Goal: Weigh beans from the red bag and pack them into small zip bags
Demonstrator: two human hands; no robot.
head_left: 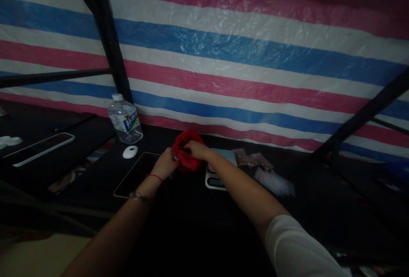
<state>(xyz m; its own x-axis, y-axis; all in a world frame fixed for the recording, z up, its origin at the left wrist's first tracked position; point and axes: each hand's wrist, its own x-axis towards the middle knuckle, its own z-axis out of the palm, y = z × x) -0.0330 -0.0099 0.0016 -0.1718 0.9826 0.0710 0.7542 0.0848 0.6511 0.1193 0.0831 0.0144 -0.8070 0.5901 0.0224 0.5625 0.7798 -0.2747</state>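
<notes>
A red plastic bag point(191, 163) is at the middle of the dark table, its mouth facing up. My left hand point(165, 164) grips the bag's left edge with closed fingers. My right hand point(195, 149) reaches into the mouth of the bag, and its fingertips are hidden inside. Just right of the bag, partly under my right forearm, sits a small digital scale point(212, 183) with a display at its front. Small clear packets point(252, 160) with brown contents lie beyond the scale, near a stack of clear plastic bags point(275, 182).
A clear bottle point(125, 120) stands at the back left, with a white oval object point(130, 152) before it. A dark tablet point(136, 175) lies left of my left hand. Farther left is a phone point(41, 148). Black frame posts point(110, 38) stand before a striped sheet point(239, 55).
</notes>
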